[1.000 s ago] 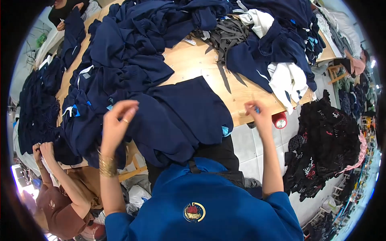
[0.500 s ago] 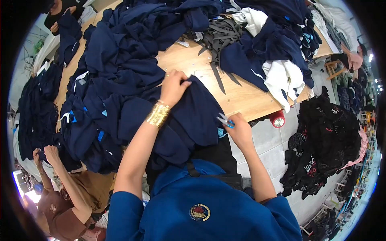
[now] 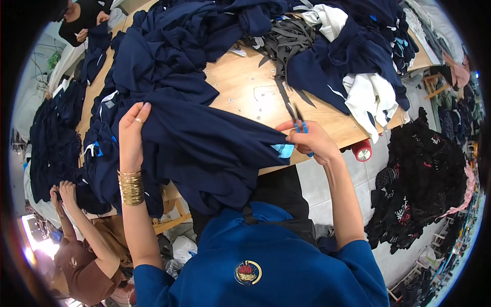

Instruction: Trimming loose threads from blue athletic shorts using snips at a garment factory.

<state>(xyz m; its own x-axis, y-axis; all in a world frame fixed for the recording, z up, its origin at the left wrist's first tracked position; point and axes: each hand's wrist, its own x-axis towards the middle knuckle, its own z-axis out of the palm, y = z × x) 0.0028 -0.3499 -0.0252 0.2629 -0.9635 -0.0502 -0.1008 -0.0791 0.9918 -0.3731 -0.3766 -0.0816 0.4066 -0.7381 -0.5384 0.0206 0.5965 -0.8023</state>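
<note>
In the head view, the left hand [image 3: 133, 134] pinches a matte navy garment [image 3: 204, 135], stretched over the near edge of the worktop [image 3: 238, 89]; the right hand [image 3: 318, 143], curled round blue-handled scissors [image 3: 305, 128], meets its other end by a light-blue tag [image 3: 284, 150], any lettering too small to read. Flat grey strips [image 3: 289, 43] tangle beyond.

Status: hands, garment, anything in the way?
Left hand gripping navy garment. Right hand holding blue-handled snips. Garment stretched between hands. Dark grey strips beyond, not covering it.
</note>
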